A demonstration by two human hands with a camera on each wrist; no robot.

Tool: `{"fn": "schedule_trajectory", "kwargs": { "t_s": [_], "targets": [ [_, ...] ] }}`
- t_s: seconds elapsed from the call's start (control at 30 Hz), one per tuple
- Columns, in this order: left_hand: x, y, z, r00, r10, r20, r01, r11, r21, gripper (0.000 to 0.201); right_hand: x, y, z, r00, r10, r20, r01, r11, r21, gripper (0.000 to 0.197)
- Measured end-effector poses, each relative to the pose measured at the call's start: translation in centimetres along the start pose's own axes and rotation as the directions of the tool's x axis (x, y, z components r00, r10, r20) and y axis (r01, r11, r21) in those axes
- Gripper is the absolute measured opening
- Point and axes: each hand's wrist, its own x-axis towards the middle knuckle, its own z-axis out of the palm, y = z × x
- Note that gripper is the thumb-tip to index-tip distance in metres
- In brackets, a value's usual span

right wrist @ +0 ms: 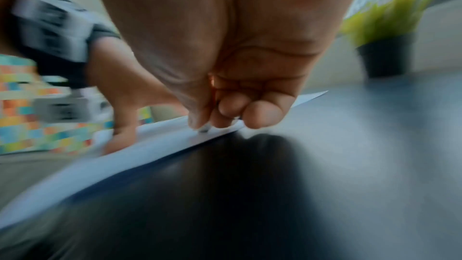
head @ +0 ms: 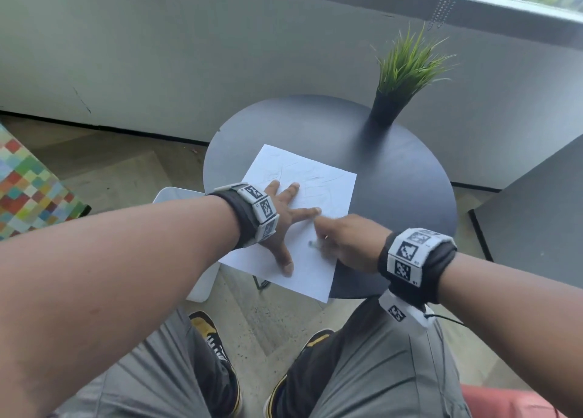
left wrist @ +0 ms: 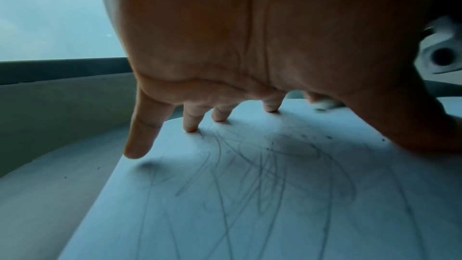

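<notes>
A white sheet of paper with faint pencil scribbles lies on a round dark table, its near corner hanging over the edge. My left hand rests flat on the sheet with fingers spread. In the left wrist view the left hand's fingertips touch the scribbled paper. My right hand is curled, pinching a small whitish object that looks like an eraser, tip against the sheet. In the blurred right wrist view the right hand presses that object onto the paper near its edge.
A green plant in a black pot stands at the table's far right. A multicoloured checked seat is at the left, a white stool is under the table, and a grey panel is at the right. My knees are below the table edge.
</notes>
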Motion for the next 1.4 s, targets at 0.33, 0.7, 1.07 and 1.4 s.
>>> {"fn": "schedule_trajectory", "kwargs": {
  "t_s": [0.33, 0.7, 1.07, 1.4],
  "targets": [
    [0.0, 1.3, 0.4, 0.996, 0.029, -0.085, -0.032, 0.999, -0.040, 0.120, 0.7, 0.1, 0.3, 0.991, 0.133, -0.017, -0.132, 0.990, 0.057, 0.024],
    [-0.9, 1.7, 0.0, 0.999, 0.020, -0.051, -0.021, 1.000, -0.023, 0.130, 0.0, -0.9, 0.5, 0.999, -0.002, 0.039, -0.001, 0.998, 0.061, 0.018],
    [-0.5, 2.1, 0.0, 1.000, 0.001, -0.016, -0.002, 0.999, -0.037, 0.134, -0.8, -0.1, 1.3, 0.989, -0.108, 0.101, 0.103, 0.993, 0.055, 0.012],
    [-0.1, 2.3, 0.7, 0.998, -0.022, -0.051, 0.019, 0.998, -0.056, 0.135, -1.8, -0.1, 1.7, 0.991, -0.095, 0.093, 0.093, 0.995, 0.030, 0.015]
  ]
}}
